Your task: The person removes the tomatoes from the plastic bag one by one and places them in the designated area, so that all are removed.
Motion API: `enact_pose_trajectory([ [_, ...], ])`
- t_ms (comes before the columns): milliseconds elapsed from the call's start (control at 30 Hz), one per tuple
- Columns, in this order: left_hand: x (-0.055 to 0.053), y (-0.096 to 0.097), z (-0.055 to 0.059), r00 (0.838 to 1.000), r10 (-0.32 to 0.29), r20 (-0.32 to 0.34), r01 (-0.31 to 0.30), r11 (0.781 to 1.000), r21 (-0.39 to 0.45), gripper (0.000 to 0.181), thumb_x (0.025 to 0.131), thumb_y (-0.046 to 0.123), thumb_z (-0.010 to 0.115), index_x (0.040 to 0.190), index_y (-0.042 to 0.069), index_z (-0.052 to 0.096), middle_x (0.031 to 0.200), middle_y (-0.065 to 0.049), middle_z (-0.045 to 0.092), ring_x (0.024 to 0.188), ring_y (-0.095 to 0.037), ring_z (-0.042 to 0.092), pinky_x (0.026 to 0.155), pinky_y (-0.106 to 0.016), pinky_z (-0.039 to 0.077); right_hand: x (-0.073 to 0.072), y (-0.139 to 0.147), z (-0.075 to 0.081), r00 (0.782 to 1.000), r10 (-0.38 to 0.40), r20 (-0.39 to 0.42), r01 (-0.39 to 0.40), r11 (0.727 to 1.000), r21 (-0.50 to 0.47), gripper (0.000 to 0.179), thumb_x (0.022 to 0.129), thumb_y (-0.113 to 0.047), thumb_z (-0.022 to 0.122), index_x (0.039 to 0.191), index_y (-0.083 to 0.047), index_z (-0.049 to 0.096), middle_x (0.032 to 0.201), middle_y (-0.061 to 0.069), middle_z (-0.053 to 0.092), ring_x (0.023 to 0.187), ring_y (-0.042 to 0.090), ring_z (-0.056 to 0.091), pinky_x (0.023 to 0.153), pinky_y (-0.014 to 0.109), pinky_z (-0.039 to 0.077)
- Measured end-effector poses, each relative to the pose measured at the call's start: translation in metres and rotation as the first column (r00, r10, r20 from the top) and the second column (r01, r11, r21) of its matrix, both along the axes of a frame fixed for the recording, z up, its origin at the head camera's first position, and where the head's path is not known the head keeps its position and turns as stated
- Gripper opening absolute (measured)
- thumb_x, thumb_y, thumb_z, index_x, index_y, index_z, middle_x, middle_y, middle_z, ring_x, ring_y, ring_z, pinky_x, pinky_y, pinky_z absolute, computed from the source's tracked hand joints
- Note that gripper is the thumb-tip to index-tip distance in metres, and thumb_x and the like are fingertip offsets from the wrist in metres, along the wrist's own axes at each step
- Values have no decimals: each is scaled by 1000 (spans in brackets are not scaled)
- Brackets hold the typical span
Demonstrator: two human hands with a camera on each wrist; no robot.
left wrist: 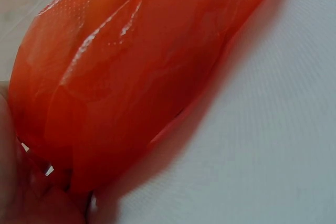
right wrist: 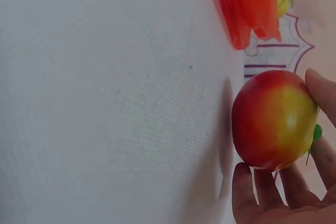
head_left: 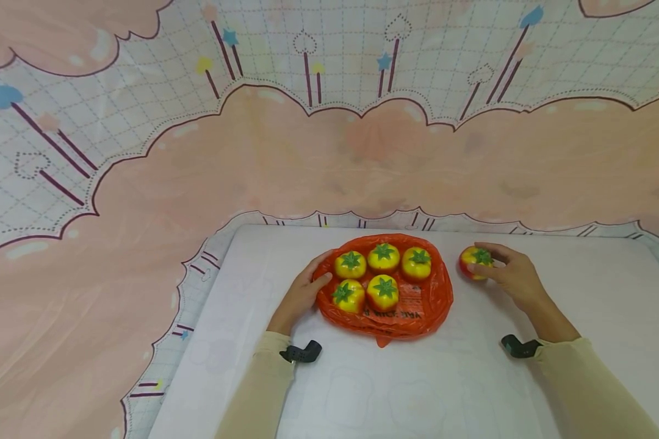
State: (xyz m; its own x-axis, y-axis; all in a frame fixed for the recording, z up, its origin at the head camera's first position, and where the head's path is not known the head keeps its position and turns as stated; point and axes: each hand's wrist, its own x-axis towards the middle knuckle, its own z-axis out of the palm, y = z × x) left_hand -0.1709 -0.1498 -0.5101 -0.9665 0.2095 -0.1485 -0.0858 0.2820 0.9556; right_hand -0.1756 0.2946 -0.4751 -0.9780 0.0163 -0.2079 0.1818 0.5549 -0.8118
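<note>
Nearest the camera, two beige sleeves (head_left: 263,390) are extending onto the white table surface (head_left: 417,390), each wrist carrying a small black strap-mounted device (head_left: 302,352).

The left hand (head_left: 302,294) is lying at the 9 o'clock edge of the orange plastic bag (head_left: 412,311), with the thumb touching the bag rim and the fingers straight and resting along it, not curled around anything. In the left wrist view the bag (left wrist: 131,77) is filling most of the frame, its film creased and glossy.

Five red-and-yellow toy tomatoes (head_left: 385,291) with green calyxes are sitting on the bag: two in the near row, three in the far row.

The right hand (head_left: 513,274) is positioned at 3 o'clock from the bag, well clear of its edge. Its fingers are curling around a sixth toy tomato (head_left: 475,262), which is resting on the table. The right wrist view is showing this tomato (right wrist: 273,119) held between thumb and fingertips (right wrist: 244,187).

Beyond the table, at 12 o'clock, a pink and white patterned cloth (head_left: 329,152) is covering the background.
</note>
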Motion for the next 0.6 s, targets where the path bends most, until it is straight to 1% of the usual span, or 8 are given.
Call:
enact_pose_trajectory([
  [367,1,-1,0,1000,-3,-5,3,1000,-4,48,104,33,57,146,52,45,162,13,38,155,-24,30,123,-58,29,2,-1,-1,1000,-3,8,3,1000,6,78,91,-50,73,154,-15,45,160,24,37,144,50,30,105,62,49],
  [600,0,0,2,1000,-2,-9,2,1000,-15,48,104,33,57,147,52,45,162,13,38,155,-24,29,124,-58,28,2,-1,1,1000,-4,24,4,1000,-13,80,90,-50,75,155,-15,44,160,25,35,144,51,29,109,66,44],
])
